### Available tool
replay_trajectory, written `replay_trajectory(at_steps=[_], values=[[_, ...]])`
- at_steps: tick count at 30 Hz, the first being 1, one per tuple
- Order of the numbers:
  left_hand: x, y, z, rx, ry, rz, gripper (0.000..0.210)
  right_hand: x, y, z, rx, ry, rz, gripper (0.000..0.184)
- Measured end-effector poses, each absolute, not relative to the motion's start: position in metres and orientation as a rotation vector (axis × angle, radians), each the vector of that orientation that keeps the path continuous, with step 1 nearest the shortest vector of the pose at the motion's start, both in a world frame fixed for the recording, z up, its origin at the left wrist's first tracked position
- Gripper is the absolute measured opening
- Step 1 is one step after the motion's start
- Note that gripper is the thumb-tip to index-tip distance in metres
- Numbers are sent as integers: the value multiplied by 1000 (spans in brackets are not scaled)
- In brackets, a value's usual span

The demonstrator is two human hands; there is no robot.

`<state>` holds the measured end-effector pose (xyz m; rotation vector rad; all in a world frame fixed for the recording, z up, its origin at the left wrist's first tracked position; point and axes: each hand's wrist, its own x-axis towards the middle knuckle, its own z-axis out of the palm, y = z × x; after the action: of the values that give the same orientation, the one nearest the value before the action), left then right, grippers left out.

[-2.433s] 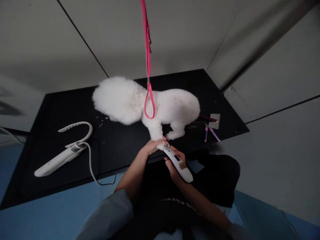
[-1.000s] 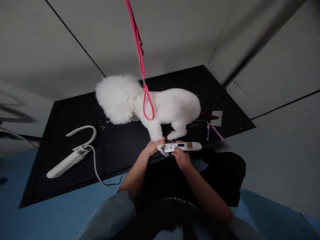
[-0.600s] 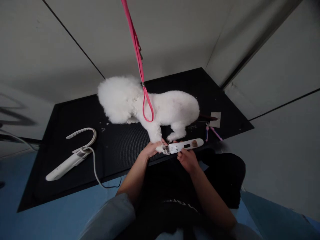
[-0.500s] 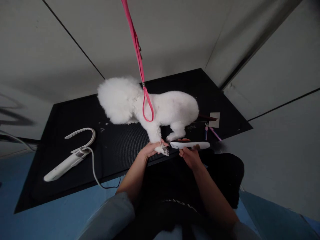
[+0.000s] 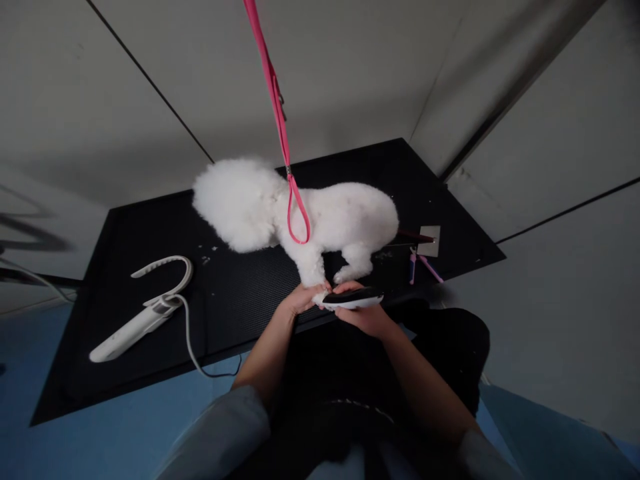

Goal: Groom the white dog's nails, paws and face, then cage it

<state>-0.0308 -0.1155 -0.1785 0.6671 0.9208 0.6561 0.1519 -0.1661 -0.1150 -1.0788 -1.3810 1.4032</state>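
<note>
Left hand (image 5: 299, 299) closed around front paw (image 5: 316, 293) of white dog (image 5: 300, 217), at near edge of black surface (image 5: 235, 293). Right hand (image 5: 365, 317) closed around clipper (image 5: 353, 299), touching paw from 3 o'clock. Pink leash (image 5: 280, 127) at 12 o'clock.

Dim, soft-shadowed wide-angle view, edges stretched, slight blur throughout.

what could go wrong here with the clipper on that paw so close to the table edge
1. The dog could jerk its front paw, held in the left hand, while the right hand holds the clipper against it; the blade might nick skin.
2. The paw sits at the near edge of the black table, so a sudden step could slip off.
3. The pink leash loops the neck; a lunge could pull it tight.
</note>
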Motion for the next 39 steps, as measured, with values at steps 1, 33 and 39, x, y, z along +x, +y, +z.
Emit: replay_trajectory(at_steps=[1, 33, 39], values=[[-31, -116, -178, 670, 919, 662, 48, 155, -164, -113, -1063, -1377, 1427, 27], [-28, -124, -177, 700, 946, 806, 46, 163, -159, -149, -1083, -1188, 1543, 32], [-23, -125, -174, 759, 940, 864, 47, 160, -162, -144, -1040, -1196, 1476, 31]])
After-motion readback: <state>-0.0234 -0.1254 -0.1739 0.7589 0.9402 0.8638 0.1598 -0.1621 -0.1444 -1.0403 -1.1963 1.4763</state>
